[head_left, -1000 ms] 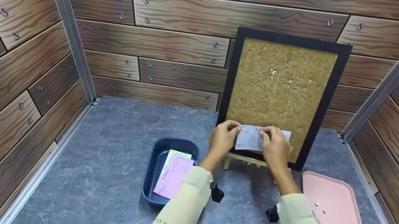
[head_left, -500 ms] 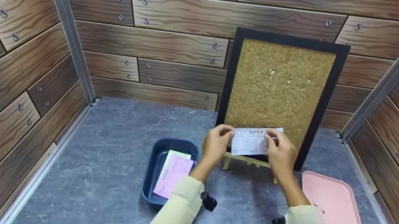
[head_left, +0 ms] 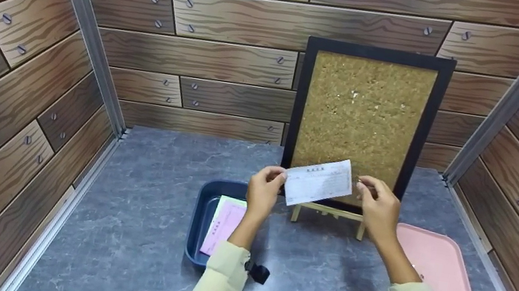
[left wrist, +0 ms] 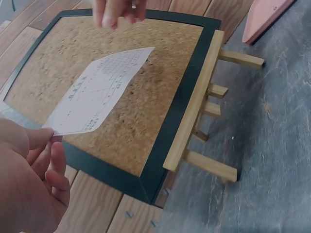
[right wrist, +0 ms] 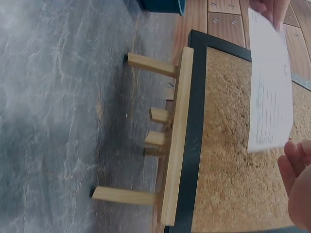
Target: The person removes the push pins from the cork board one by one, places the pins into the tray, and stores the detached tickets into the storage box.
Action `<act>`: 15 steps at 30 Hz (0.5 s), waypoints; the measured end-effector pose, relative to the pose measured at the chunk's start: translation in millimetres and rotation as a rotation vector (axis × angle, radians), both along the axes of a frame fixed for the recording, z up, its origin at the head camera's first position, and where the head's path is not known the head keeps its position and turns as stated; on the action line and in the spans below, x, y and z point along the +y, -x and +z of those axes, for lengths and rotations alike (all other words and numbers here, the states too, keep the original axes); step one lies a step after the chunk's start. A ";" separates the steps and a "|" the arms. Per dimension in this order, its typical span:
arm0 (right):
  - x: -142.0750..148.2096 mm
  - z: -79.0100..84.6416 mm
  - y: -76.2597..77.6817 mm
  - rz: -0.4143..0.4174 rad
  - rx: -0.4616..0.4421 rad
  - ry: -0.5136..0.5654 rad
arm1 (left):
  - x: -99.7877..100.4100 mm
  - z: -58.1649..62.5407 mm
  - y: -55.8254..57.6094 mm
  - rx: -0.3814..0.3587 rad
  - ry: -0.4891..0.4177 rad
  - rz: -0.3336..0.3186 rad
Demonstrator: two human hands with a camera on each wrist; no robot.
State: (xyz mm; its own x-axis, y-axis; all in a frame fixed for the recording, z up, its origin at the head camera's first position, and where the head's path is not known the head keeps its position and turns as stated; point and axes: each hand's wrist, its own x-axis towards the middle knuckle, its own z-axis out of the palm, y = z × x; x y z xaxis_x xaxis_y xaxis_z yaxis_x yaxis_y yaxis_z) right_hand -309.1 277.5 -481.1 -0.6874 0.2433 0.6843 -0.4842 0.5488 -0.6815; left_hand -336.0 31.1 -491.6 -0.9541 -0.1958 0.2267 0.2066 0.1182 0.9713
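My left hand [head_left: 264,191] pinches the left end of a white printed paper slip [head_left: 319,183] between thumb and fingers. The slip tilts with its right end raised and overlaps the lower part of the cork board [head_left: 364,115]. My right hand [head_left: 378,207] is apart from the slip, just beyond its free end, thumb and fingertips together. A small shiny metal pin [left wrist: 133,6] shows at the right fingertips in the left wrist view. The black-framed board leans on a wooden easel [head_left: 333,211].
A dark blue bin [head_left: 200,209] on the left holds a pink slip [head_left: 224,226] and a green slip [head_left: 224,199]. A pink tray [head_left: 457,284] on the right bears tiny shiny pieces, partly hidden by my right forearm. Wood-patterned walls enclose the table.
The paper slip has come away from the board's lower edge toward the left and tilted. My right hand has let go of it and moved right; my left hand still holds it.
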 end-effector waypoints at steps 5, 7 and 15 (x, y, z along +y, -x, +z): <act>14.1 -2.9 -6.4 -0.006 0.006 -0.001 | -16.3 -1.8 -7.8 0.012 -0.039 0.057; 20.3 -3.8 -9.3 -0.026 0.006 -0.015 | -22.8 -2.9 -10.8 0.008 -0.051 0.076; 45.8 -10.2 -20.7 -0.101 -0.026 -0.019 | -50.0 -13.9 -22.4 0.000 -0.094 0.145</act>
